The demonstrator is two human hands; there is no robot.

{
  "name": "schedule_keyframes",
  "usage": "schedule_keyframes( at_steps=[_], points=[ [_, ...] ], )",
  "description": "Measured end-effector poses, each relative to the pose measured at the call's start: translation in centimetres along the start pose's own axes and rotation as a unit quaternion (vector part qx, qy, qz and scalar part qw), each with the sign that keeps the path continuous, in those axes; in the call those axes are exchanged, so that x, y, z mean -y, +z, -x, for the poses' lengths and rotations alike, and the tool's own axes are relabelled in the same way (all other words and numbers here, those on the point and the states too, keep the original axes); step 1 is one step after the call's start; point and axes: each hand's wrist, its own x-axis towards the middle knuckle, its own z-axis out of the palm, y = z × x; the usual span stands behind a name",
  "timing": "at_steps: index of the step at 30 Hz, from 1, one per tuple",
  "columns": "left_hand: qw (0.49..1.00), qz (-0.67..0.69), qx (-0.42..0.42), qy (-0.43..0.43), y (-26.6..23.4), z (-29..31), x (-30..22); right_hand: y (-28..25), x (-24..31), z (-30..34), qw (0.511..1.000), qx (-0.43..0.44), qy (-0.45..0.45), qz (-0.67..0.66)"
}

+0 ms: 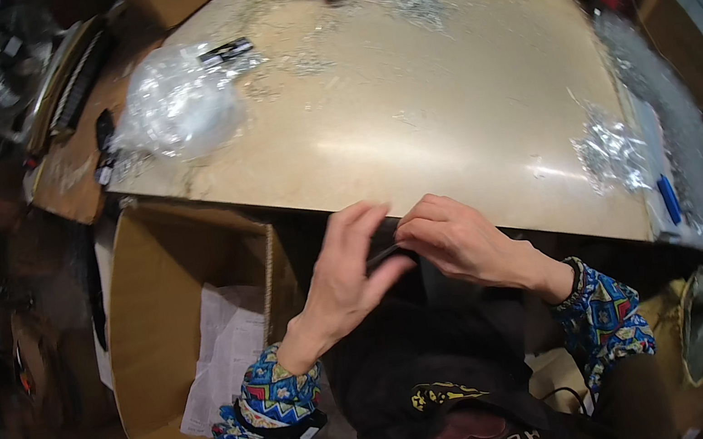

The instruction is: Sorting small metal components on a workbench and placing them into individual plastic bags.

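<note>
Tabletop [466,128] before us, we hold our blurred left hand [340,275] wide and curved near the edge; we cannot tell whether our bunched right hand [457,238] grips anything.

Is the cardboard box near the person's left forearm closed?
No, the cardboard box stands open at the top, with white paper visible inside.

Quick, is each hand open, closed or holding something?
Left hand: open, thumb and fingers apart.
Right hand: fingers curled; whether it holds anything cannot be told.
</note>
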Motion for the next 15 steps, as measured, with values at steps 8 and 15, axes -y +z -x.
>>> schedule_keyframes(
  at_steps=[8,15],
  points=[
    [0.999,-0.006,-0.036,0.009,2.9,0.4,-1.0,-2.2,0.7,3.5,0.994,-0.072,-0.03,-0.07],
    [0.944,0.219,0.135,-0.208,3.3,2.3,-1.7,-2.5,1.1,6.2,0.968,0.051,0.157,-0.188]
  ],
)
